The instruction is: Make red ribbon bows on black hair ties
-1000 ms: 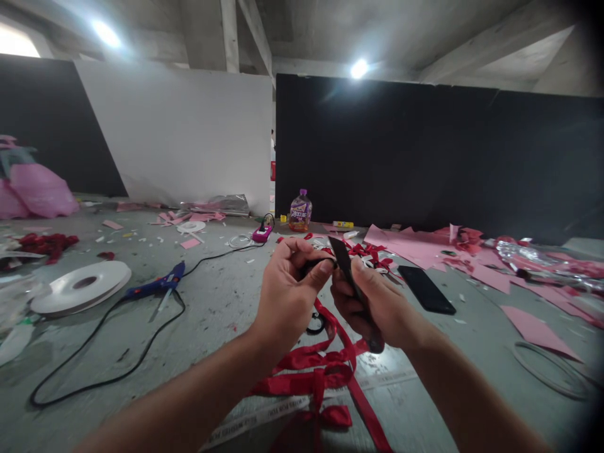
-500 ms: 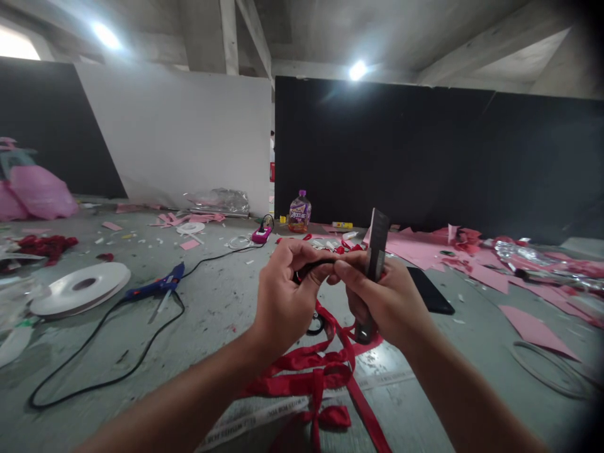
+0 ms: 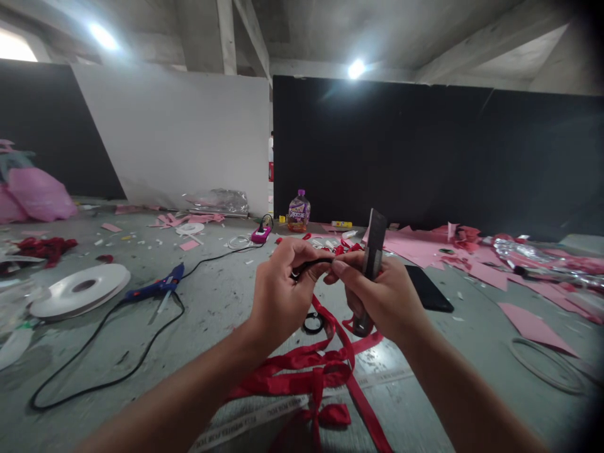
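Observation:
My left hand is closed around a thin black band, its thumb and fingers pressed together near the tip. My right hand meets it fingertip to fingertip, pinching at the band's end. Across the right palm, held upright, is a long flat dark tool that looks like a box cutter. Under the hands, red ribbon lies in loose folds, with a bow tied in it. A black ring rests on the table beside the ribbon. Fingers hide part of the band.
To the left are a white ribbon spool and a blue glue gun with its looping cord. A bottle stands at the back. A phone-like black slab and pink paper lie on the right.
Both hands have shifted very slightly left within the view, and the upright tool with them. More of the black ring on the table shows. The grip looks the same.

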Demonstrator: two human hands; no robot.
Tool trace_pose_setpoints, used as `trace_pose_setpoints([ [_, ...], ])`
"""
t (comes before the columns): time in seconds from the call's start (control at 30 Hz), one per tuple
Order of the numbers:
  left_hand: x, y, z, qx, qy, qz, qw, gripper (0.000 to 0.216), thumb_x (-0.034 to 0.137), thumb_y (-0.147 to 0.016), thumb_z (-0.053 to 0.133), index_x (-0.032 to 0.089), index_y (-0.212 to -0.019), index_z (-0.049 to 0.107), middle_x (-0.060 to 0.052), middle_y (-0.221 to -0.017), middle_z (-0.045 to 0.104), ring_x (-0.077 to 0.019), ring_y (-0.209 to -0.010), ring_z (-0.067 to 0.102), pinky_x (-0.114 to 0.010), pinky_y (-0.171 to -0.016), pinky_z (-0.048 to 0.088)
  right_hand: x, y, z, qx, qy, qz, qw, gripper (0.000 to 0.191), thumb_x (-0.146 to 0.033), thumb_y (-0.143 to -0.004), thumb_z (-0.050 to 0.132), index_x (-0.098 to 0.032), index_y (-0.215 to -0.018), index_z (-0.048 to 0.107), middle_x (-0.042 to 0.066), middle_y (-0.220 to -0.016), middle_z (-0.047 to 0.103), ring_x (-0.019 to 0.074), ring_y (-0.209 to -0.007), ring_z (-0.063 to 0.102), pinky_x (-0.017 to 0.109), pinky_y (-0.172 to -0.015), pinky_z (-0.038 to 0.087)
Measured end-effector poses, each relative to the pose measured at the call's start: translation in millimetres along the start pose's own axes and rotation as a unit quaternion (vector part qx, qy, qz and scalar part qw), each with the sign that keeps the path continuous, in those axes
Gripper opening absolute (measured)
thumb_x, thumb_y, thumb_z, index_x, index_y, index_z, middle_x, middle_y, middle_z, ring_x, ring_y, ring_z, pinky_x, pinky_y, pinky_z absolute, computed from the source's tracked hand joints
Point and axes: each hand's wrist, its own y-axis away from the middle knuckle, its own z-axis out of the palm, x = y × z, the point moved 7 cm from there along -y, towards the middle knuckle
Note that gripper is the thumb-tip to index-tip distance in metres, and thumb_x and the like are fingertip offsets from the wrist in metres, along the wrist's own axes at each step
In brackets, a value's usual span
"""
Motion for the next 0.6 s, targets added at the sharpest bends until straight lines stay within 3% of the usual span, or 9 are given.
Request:
trace_pose_setpoints([
  [0.3, 0.2, -1.7, -0.3, -0.023, -0.059, 0.042, 0.997, 0.015, 0.012, -0.086, 0.066, 0.022, -0.089, 0.054, 0.000, -0.091, 0.076, -0.0149, -0.089, 0.073, -0.024, -0.077, 0.056, -8.0, -1.1, -2.5, 0.018, 0.069, -0.044, 0.996, 0.027, -0.035, -0.088, 0.060, -0.014, -0.075, 0.072, -0.005, -0.039, 0.048, 0.0074, -0.035, 0.043, 0.022, -0.041, 0.036],
  [0.6, -2.2, -5.0, -0.2, -0.017, -0.026, 0.011, 0.999, 0.016, 0.012, -0.087, 0.064, 0.021, -0.089, 0.051, 0.000, -0.087, 0.070, -0.0139, -0.085, 0.069, -0.027, -0.078, 0.053, -5.4, -1.6, -2.3, 0.025, 0.067, -0.041, 0.997, 0.029, -0.036, -0.089, 0.059, -0.016, -0.072, 0.070, -0.005, -0.041, 0.049, 0.0072, -0.036, 0.042, 0.022, -0.040, 0.033],
])
